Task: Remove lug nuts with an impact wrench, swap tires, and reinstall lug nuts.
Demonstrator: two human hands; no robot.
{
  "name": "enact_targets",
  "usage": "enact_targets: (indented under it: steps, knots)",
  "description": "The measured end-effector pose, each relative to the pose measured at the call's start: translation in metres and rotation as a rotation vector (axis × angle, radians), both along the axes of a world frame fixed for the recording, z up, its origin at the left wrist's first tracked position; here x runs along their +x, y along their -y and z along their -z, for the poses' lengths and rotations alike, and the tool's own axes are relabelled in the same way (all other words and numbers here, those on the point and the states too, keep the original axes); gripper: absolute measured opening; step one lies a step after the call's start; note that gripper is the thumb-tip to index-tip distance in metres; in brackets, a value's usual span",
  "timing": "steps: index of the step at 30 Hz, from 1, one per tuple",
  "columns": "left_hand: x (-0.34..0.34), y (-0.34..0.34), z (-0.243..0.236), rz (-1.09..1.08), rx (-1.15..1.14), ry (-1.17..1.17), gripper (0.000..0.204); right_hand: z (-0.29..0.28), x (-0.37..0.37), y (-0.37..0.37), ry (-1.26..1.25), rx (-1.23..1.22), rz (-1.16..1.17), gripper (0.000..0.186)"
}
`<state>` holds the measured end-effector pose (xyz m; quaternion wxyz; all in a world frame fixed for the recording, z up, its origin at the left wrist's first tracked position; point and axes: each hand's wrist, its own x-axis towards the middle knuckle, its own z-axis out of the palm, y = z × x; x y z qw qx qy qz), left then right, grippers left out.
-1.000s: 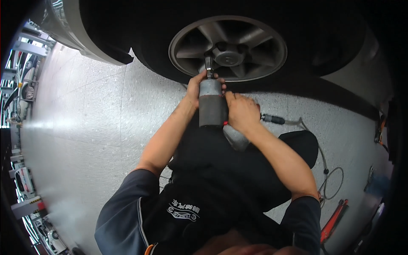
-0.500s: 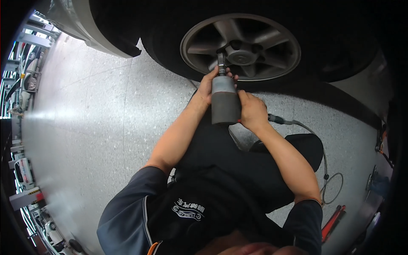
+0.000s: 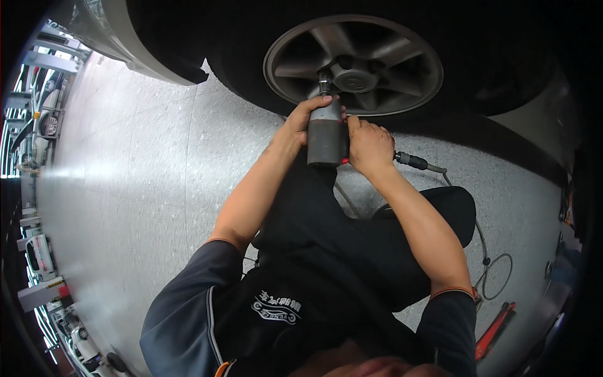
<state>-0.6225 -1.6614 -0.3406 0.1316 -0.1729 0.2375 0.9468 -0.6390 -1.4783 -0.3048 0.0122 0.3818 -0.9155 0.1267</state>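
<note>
Both my hands hold a grey air impact wrench (image 3: pixel 326 141), its nose pointed at the car wheel (image 3: pixel 389 53). My left hand (image 3: pixel 305 116) is wrapped round the tool's front, the thumb lying across the top. My right hand (image 3: pixel 372 143) grips the handle on the right side, which its fingers mostly hide. A shiny socket (image 3: pixel 325 83) on the nose reaches into the recess of the rim, left of the centre cap (image 3: pixel 355 80). Whether a nut sits inside the socket cannot be seen. From beneath my right hand an air hose (image 3: pixel 433 168) leads off.
The hose curls in a loop (image 3: pixel 497 276) on the speckled floor (image 3: pixel 144 188) at the right. Nearer me lies a red long-handled tool (image 3: pixel 495 331). The car's pale bumper edge (image 3: pixel 166 70) hangs at upper left. Other cars (image 3: pixel 78 336) stand along the far left.
The impact wrench and both hands have moved forward, toward the wheel. The socket now sits deeper in the rim's recess. My left hand's grip looks farther round the tool's front.
</note>
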Motion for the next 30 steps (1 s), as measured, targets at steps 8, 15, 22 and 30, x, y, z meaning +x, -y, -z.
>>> enact_targets:
  steps: [8,15,22,30]
  knots:
    - [0.002,0.003,0.008,0.010,-0.038,-0.049,0.030,-0.005,-0.003,0.001,0.077,0.071,-0.005,0.027]
    - [-0.001,0.008,0.019,0.004,0.123,-0.057,0.036,-0.013,0.018,-0.003,-0.025,0.012,-0.035,0.039]
    - [0.007,-0.037,-0.046,0.016,-0.050,-0.037,0.035,-0.048,0.024,-0.046,0.105,-0.099,0.050,0.041]
    - [-0.033,-0.021,-0.054,-0.056,-0.219,0.080,0.045,-0.052,-0.032,-0.035,0.287,-0.021,-0.024,0.031]
